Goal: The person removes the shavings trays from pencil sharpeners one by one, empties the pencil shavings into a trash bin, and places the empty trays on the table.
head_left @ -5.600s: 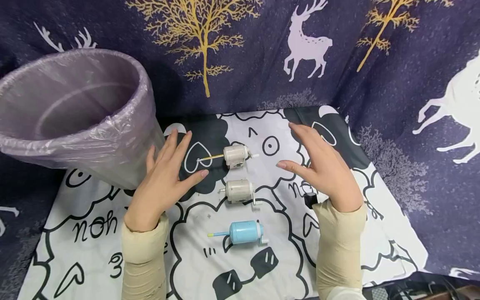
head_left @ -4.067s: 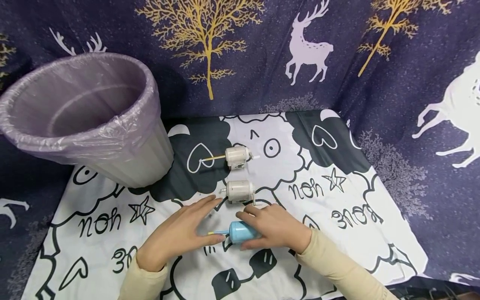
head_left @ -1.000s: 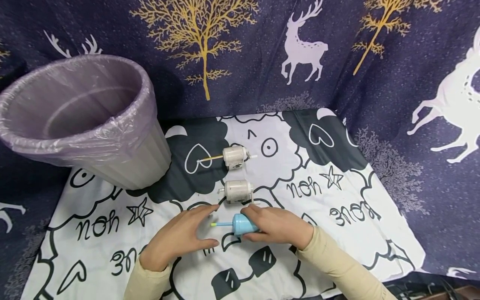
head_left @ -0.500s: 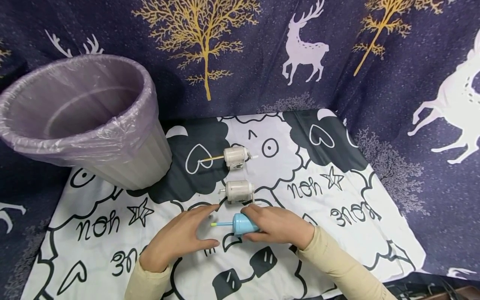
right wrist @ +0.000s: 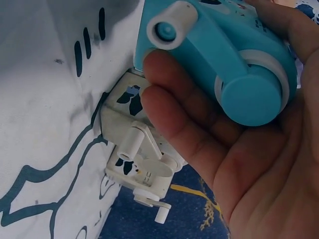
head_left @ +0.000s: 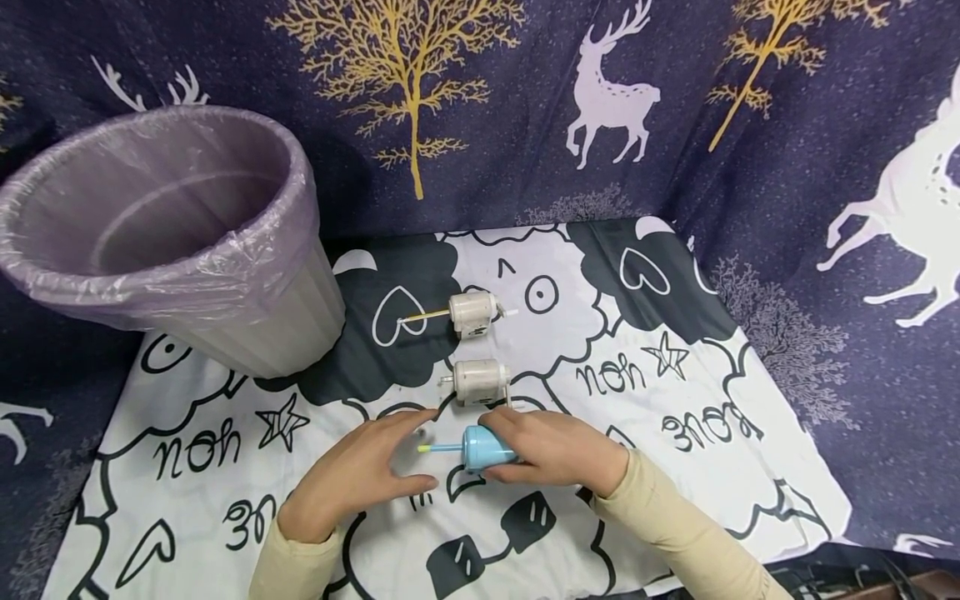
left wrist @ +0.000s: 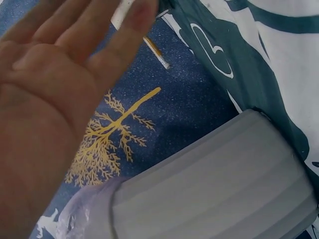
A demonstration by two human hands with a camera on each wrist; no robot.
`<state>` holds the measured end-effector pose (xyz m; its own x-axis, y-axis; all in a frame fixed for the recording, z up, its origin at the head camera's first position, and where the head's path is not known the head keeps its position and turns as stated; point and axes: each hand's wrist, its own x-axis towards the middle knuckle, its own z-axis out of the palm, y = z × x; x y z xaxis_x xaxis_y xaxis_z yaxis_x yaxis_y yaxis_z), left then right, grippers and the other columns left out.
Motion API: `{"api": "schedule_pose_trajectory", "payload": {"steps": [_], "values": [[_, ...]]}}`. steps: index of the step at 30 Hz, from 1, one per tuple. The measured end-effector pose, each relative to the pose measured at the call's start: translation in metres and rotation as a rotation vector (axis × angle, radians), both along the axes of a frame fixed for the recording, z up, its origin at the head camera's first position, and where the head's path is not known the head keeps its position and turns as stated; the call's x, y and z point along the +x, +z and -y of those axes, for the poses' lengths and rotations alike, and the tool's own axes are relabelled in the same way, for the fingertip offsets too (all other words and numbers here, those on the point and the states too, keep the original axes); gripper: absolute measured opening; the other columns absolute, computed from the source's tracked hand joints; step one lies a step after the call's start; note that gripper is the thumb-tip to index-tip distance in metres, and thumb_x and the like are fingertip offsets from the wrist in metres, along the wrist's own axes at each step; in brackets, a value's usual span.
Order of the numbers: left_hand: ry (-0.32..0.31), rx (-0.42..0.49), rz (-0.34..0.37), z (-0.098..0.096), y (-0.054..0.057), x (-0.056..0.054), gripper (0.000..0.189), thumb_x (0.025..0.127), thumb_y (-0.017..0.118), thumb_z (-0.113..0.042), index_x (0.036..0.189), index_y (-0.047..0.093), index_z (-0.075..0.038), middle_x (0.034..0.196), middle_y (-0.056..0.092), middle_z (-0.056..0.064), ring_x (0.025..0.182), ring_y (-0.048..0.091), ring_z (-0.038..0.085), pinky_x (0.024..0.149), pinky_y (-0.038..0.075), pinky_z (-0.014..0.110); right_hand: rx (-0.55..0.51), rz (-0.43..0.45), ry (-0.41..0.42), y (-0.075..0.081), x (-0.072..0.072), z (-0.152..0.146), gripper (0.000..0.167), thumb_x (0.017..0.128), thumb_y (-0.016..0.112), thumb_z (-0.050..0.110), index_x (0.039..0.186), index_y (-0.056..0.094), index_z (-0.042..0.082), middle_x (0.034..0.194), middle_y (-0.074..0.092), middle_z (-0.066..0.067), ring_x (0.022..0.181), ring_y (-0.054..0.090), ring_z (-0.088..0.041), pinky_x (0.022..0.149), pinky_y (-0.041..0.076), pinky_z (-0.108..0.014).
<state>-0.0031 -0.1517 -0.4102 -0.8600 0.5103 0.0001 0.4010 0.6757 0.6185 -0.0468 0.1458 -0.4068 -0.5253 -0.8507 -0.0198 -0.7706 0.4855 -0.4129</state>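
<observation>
My right hand [head_left: 558,450] grips a light blue hand-crank pencil sharpener [head_left: 482,447], fingers along the far side and thumb on the near side. A blue pencil [head_left: 442,448] with a yellow-green end sticks out of it to the left. In the right wrist view its blue crank [right wrist: 251,102] with a white knob faces the palm. My left hand [head_left: 356,471] is held open around the pencil's outer end, thumb and fingers apart and holding nothing. Just beyond stands a cream crank sharpener [head_left: 477,381]; behind it is another cream sharpener [head_left: 470,312] with a yellow pencil [head_left: 426,316] in it.
A tall grey bin [head_left: 292,325] lined with a purple bag [head_left: 247,267] stands at the back left. A black-and-white patterned cloth [head_left: 660,492] covers the table, and a dark blue curtain [head_left: 510,167] with deer and trees hangs behind.
Both hands have come down from above the table; the right took hold of the blue sharpener, which shifted slightly away from me. Over the last second almost nothing has moved.
</observation>
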Motion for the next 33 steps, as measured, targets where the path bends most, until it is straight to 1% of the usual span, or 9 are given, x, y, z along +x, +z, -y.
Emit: {"api": "schedule_pose_trajectory", "payload": {"steps": [5, 8, 12, 15, 19, 21, 25, 28, 33], "values": [[-0.031, 0.034, -0.013, -0.002, 0.000, 0.000, 0.071, 0.088, 0.090, -0.037, 0.148, 0.063, -0.009, 0.141, 0.068, 0.007, 0.130, 0.064, 0.026, 0.107, 0.053, 0.049, -0.027, -0.008, 0.007, 0.001, 0.000, 0.001, 0.047, 0.101, 0.073, 0.038, 0.133, 0.057, 0.008, 0.105, 0.061, 0.003, 0.077, 0.056, -0.005, 0.069, 0.053, -0.023], [-0.035, 0.043, -0.025, -0.005, -0.002, 0.001, 0.071, 0.089, 0.090, -0.036, 0.149, 0.062, -0.010, 0.143, 0.067, 0.007, 0.131, 0.064, 0.028, 0.106, 0.054, 0.051, -0.051, -0.013, 0.017, 0.003, 0.000, 0.000, 0.047, 0.101, 0.073, 0.038, 0.133, 0.057, 0.009, 0.105, 0.062, 0.003, 0.079, 0.057, -0.005, 0.070, 0.053, -0.023], [-0.009, 0.053, -0.032, -0.010, -0.003, 0.004, 0.074, 0.088, 0.090, -0.038, 0.150, 0.061, -0.011, 0.144, 0.065, 0.007, 0.131, 0.063, 0.029, 0.105, 0.054, 0.054, -0.100, -0.006, 0.033, 0.006, -0.001, 0.000, 0.046, 0.100, 0.074, 0.038, 0.134, 0.058, 0.010, 0.107, 0.062, 0.004, 0.081, 0.058, -0.005, 0.071, 0.052, -0.021], [0.020, 0.077, -0.052, -0.014, -0.002, 0.006, 0.078, 0.085, 0.092, -0.039, 0.151, 0.060, -0.012, 0.144, 0.067, 0.005, 0.129, 0.065, 0.026, 0.104, 0.055, 0.052, -0.132, -0.018, 0.040, 0.009, -0.002, 0.000, 0.047, 0.099, 0.074, 0.038, 0.134, 0.058, 0.011, 0.108, 0.063, 0.004, 0.082, 0.059, -0.005, 0.071, 0.053, -0.021], [0.068, 0.115, -0.117, -0.018, -0.002, 0.008, 0.089, 0.080, 0.096, -0.040, 0.154, 0.057, -0.010, 0.141, 0.069, 0.004, 0.127, 0.067, 0.024, 0.102, 0.056, 0.049, -0.160, -0.028, 0.037, 0.012, -0.003, -0.001, 0.049, 0.099, 0.075, 0.038, 0.135, 0.057, 0.011, 0.106, 0.065, 0.004, 0.081, 0.060, -0.006, 0.070, 0.053, -0.021], [0.100, 0.131, -0.134, -0.018, -0.002, 0.008, 0.093, 0.079, 0.097, -0.041, 0.156, 0.054, -0.011, 0.141, 0.069, 0.003, 0.129, 0.066, 0.024, 0.103, 0.056, 0.049, -0.173, -0.017, 0.033, 0.014, -0.003, -0.002, 0.050, 0.098, 0.075, 0.038, 0.136, 0.057, 0.011, 0.107, 0.066, 0.003, 0.082, 0.060, -0.005, 0.071, 0.053, -0.020], [0.141, 0.153, -0.129, -0.018, -0.002, 0.009, 0.092, 0.078, 0.097, -0.042, 0.156, 0.055, -0.014, 0.142, 0.067, 0.000, 0.132, 0.064, 0.023, 0.104, 0.056, 0.050, -0.191, 0.003, 0.024, 0.020, -0.002, -0.004, 0.052, 0.098, 0.076, 0.038, 0.138, 0.056, 0.011, 0.107, 0.067, 0.003, 0.083, 0.061, -0.004, 0.072, 0.054, -0.020], [0.128, 0.177, -0.129, -0.019, -0.002, 0.009, 0.087, 0.078, 0.097, -0.042, 0.152, 0.059, -0.015, 0.145, 0.065, -0.002, 0.131, 0.064, 0.021, 0.103, 0.056, 0.048, -0.202, 0.017, 0.017, 0.025, -0.001, -0.006, 0.052, 0.098, 0.075, 0.039, 0.138, 0.055, 0.013, 0.105, 0.067, 0.004, 0.082, 0.061, -0.004, 0.072, 0.054, -0.020], [0.094, 0.186, -0.151, -0.026, -0.002, 0.010, 0.083, 0.079, 0.096, -0.044, 0.150, 0.061, -0.016, 0.145, 0.064, -0.002, 0.128, 0.065, 0.020, 0.100, 0.058, 0.046, -0.203, 0.008, 0.006, 0.029, -0.002, -0.007, 0.050, 0.099, 0.074, 0.043, 0.137, 0.055, 0.015, 0.105, 0.066, 0.005, 0.081, 0.061, -0.004, 0.070, 0.053, -0.021]]}}
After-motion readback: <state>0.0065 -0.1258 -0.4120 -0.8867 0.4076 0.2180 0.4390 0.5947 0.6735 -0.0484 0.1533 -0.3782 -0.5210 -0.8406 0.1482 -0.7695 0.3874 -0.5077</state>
